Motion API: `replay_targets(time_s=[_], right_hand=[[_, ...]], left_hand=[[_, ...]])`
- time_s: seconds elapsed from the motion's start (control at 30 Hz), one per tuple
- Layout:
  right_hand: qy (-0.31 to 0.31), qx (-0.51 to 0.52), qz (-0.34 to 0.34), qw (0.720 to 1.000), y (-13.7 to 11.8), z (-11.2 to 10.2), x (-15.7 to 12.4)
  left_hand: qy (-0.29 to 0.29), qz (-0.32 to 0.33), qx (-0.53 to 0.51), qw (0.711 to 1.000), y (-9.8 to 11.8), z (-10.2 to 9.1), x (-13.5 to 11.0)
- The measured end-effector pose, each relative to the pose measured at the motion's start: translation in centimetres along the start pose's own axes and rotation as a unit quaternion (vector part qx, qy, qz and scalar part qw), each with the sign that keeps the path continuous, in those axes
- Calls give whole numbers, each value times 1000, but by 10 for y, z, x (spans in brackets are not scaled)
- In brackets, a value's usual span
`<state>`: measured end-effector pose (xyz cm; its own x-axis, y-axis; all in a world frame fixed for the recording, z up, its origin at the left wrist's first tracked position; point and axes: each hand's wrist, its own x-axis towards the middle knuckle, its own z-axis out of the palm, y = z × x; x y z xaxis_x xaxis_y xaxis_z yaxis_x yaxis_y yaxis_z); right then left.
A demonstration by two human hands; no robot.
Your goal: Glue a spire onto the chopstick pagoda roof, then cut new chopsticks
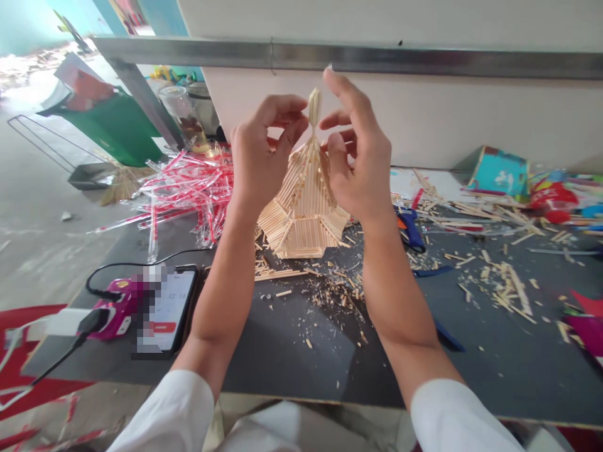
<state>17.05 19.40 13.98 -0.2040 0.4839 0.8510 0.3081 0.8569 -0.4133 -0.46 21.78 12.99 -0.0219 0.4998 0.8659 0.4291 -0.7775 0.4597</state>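
The stick model stood on the dark table in front of the person, a stepped, flaring structure (301,235) of thin pale sticks narrowing upward to a slim bud-shaped tip (315,108). The left hand (264,150) was raised on one side of that tip, its thumb and forefinger bent close to it; whether they touched or pinched it I could not tell. The right hand (362,147) was on the other side, its forefinger lifted clear and well apart from the bent thumb, the other fingers curled near the tip's base. Both hands covered the upper flanks of the structure, and the fingers behind the right thumb were hard to make out. Stick scraps (343,282) and dust lay around its foot. Past the left forearm was a heap of red and clear plastic sleeves (188,188), partly covered by that arm; nearer the person lay a phone (176,295), partly pixelated, beside a magenta power adapter (115,304) with plugs and cables. Next to the right forearm, a blue-handled tool (413,231) was partly hidden, with more loose sticks beyond. Farther back were a green bin (115,125), a clear jar (181,113), a metal rail (400,61) before a pale wall, and a teal box (499,172).
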Motion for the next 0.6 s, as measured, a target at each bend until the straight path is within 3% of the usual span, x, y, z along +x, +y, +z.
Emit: replay_targets(time_s=[0.23, 0.47, 0.6], right_hand=[[-24, -35, 59, 997, 2, -2, -2], [-6, -5, 12, 1000, 0, -1, 0], [-13, -24, 25, 999, 1, -1, 0]], left_hand=[[-34, 7, 17, 999, 3, 1, 0], [-19, -8, 27, 999, 7, 2, -1], [-7, -17, 14, 1000, 8, 2, 0]])
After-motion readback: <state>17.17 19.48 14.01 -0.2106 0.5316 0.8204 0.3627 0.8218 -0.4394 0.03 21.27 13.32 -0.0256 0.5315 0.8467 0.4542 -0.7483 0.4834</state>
